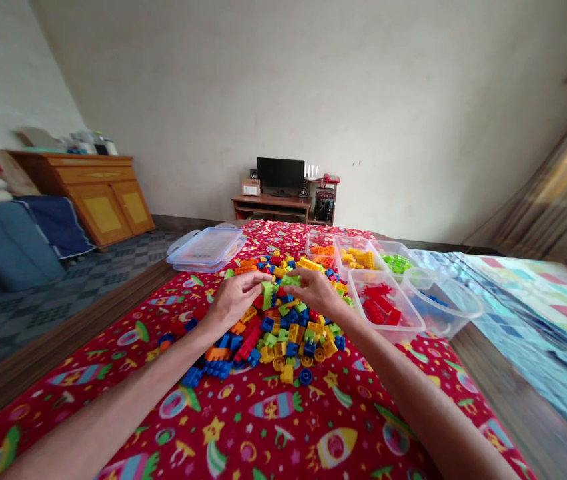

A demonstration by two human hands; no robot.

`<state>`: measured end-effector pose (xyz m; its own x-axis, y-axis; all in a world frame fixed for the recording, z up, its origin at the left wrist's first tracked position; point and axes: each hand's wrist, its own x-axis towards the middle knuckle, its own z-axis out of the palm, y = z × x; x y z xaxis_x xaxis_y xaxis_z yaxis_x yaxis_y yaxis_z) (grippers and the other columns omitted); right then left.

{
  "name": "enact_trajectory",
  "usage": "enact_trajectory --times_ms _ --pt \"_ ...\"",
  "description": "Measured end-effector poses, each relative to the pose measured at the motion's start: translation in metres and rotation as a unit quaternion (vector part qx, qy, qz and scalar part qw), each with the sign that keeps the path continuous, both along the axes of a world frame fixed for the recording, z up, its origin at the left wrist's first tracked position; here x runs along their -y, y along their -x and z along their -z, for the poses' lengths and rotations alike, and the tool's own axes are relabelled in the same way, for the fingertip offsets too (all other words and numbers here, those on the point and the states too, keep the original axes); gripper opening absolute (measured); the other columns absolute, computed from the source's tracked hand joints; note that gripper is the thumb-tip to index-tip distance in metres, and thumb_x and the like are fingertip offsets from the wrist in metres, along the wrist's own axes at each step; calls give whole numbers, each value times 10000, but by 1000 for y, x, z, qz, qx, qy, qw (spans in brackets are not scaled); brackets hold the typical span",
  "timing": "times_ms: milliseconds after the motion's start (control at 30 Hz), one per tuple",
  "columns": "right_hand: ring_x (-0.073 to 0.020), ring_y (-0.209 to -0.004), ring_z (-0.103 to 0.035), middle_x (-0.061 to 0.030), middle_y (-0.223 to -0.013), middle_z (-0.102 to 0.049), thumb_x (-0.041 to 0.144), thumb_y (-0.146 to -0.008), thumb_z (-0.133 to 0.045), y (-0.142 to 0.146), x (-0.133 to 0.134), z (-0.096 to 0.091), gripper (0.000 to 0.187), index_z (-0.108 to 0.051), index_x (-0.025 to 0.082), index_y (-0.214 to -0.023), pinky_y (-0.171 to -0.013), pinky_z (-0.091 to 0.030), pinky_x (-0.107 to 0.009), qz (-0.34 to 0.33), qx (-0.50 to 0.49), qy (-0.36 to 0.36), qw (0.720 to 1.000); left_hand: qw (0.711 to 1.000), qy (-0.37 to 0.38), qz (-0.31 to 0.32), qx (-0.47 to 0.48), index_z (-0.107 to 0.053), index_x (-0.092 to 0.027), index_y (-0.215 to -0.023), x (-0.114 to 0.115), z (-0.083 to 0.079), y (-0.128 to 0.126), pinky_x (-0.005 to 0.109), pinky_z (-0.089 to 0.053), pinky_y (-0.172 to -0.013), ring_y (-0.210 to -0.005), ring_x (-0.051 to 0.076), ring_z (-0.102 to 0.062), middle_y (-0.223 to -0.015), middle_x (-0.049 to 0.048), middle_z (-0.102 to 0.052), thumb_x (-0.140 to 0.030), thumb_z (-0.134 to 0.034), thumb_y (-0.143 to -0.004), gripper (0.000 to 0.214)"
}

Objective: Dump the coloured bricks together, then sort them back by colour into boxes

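Over a heap of mixed toy building bricks point(293, 327), my left hand point(236, 299) pinches a light green brick point(267, 295) between thumb and fingers. Another light green brick point(291, 281) is in the fingertips of my right hand point(317, 291), a short gap to the right. Both hands are above the far half of the heap, backs up. Yellow, blue, red, orange and green bricks lie loose beneath and around them. A blue wheel piece point(306, 377) rests at the heap's near edge.
Clear containers on the right hold sorted bricks: orange point(323, 252), yellow point(358, 259), green point(396, 263), red point(381, 305) and blue point(436, 300). Stacked clear lids point(206, 248) lie at the left edge of the red patterned cloth point(273, 427). A bed point(528, 313) is to the right.
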<state>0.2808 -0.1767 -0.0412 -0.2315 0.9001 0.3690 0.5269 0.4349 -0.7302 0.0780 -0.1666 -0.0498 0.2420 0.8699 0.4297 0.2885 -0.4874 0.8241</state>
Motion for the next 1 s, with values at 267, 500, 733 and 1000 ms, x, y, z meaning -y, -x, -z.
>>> enact_trajectory --times_ms 267,500,733,1000 --pt "-115 -633 -555 -18 -733 -665 267 -831 -600 -4 0 -5 276 -729 130 -1031 -598 -392 -216 21 45 -16 999 998 -21 -35 -57 -719 -172 -818 7 -4 -1 314 -554 -757 -867 244 -698 -849 57 -750 -355 -559 -721 261" --pt "-159 -740 -625 -48 -834 -709 358 -808 -652 5 10 -12 381 -709 121 -1101 -657 -440 -235 -19 18 -10 1000 999 -7 -35 -16 -687 -157 -811 8 -5 -6 310 -555 -687 -788 235 -691 -846 79 -730 -478 -651 -690 344" --pt "-151 -741 -643 -48 -848 -723 314 -807 -667 13 21 -16 277 -720 151 -1025 -666 -426 -226 -18 109 -70 991 997 41 29 60 -629 -157 -889 18 -5 -16 326 -568 -769 -816 223 -698 -876 65 -727 -443 -690 -686 356" --pt "-187 -808 -645 -73 -864 -718 270 -806 -647 -30 7 -24 215 -714 167 -982 -703 -422 -261 77 160 -120 977 1000 -5 4 21 -666 -161 -861 12 -5 -6 370 -573 -814 -825 233 -699 -872 68 -727 -423 -594 -763 289"
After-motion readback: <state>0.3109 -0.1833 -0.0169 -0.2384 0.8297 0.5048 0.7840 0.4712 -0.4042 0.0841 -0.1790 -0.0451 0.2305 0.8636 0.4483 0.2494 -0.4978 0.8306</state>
